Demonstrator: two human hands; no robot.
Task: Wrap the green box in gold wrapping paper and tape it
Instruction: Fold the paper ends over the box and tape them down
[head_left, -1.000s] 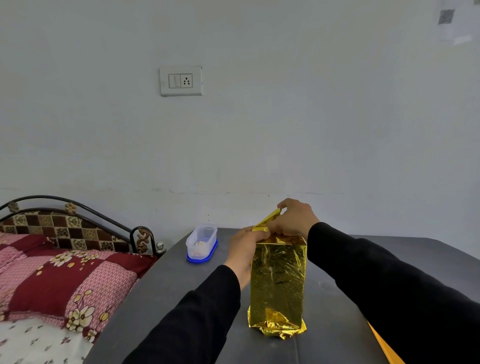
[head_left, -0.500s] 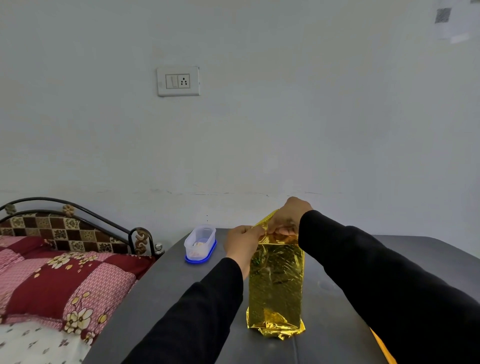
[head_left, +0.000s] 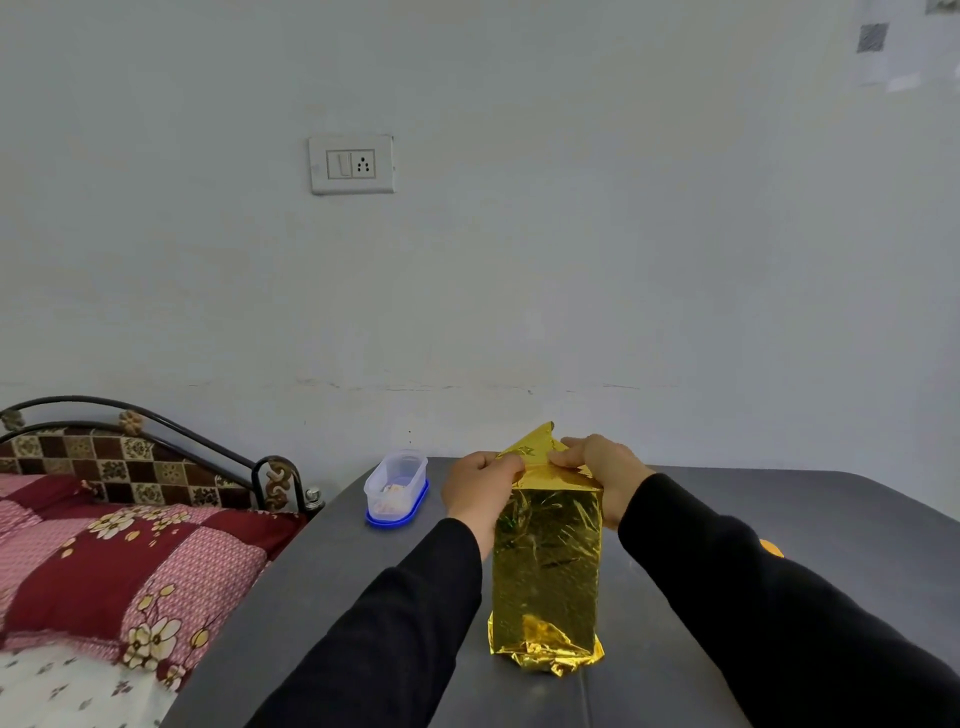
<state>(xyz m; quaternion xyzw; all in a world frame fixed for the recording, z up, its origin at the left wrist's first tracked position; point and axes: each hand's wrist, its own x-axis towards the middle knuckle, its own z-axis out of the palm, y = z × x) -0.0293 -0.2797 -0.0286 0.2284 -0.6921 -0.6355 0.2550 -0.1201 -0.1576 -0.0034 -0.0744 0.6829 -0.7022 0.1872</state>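
Note:
A tall box stands upright on the dark grey table (head_left: 857, 519), fully covered in shiny gold wrapping paper (head_left: 545, 566); no green shows. The paper is crumpled at its base. At the top, a triangular gold flap (head_left: 535, 447) points upward. My left hand (head_left: 480, 488) pinches the flap's left side at the box's top left corner. My right hand (head_left: 602, 467) pinches the flap's right side, with the palm against the top right edge. Both arms wear black sleeves.
A clear plastic container with a blue lid (head_left: 396, 488) sits upside down on the table's far left. A small orange piece (head_left: 771, 548) peeks out by my right sleeve. A bed with a patterned red pillow (head_left: 130, 561) and metal headboard stands to the left.
My hands have spread apart to either side of the top. The gold flap, earlier tucked between them, now stands up as an open triangle.

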